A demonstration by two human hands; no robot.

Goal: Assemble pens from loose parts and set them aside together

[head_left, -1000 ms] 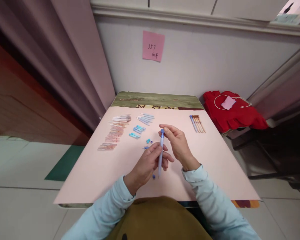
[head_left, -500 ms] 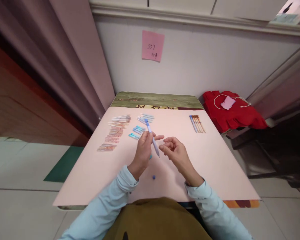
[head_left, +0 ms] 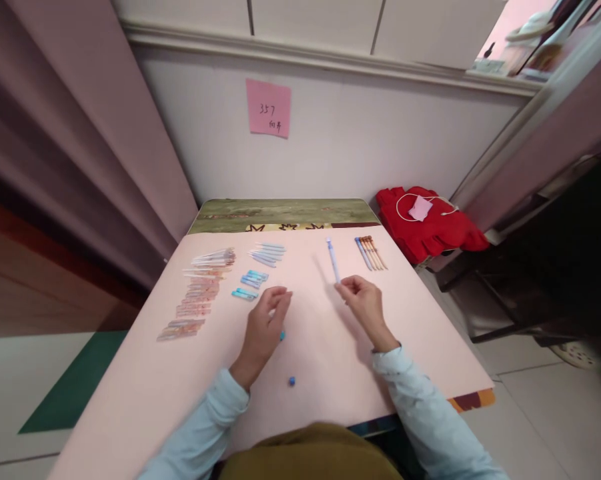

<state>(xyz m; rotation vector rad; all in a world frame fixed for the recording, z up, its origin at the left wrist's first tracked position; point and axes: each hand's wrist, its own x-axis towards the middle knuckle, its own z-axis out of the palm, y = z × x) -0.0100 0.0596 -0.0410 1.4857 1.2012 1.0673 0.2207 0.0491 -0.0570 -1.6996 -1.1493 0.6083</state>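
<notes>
In my right hand (head_left: 364,303) is a pale blue pen (head_left: 333,259), pinched near its lower end between thumb and fingers. The pen points away from me over the table, its blue topper at the far end. To its right lies a row of finished-looking pens (head_left: 371,253), one blue and several brown and tan. My left hand (head_left: 266,323) is over the table with its fingers loosely stretched and nothing in them. A small teal piece (head_left: 282,336) shows beside that hand, partly hidden. Nearer to me sits a small dark blue piece (head_left: 292,381).
Pale blue pen barrels (head_left: 267,253) and teal and blue pen parts (head_left: 254,279) lie left of centre. Farther left are bundles of pinkish pen parts (head_left: 197,293). A red cloth (head_left: 425,230) with a white cable lies beyond the table's right edge.
The pen has passed from my left hand to my right, which has carried it forward and right toward the row of pens. My left hand has let go. The view has shifted.
</notes>
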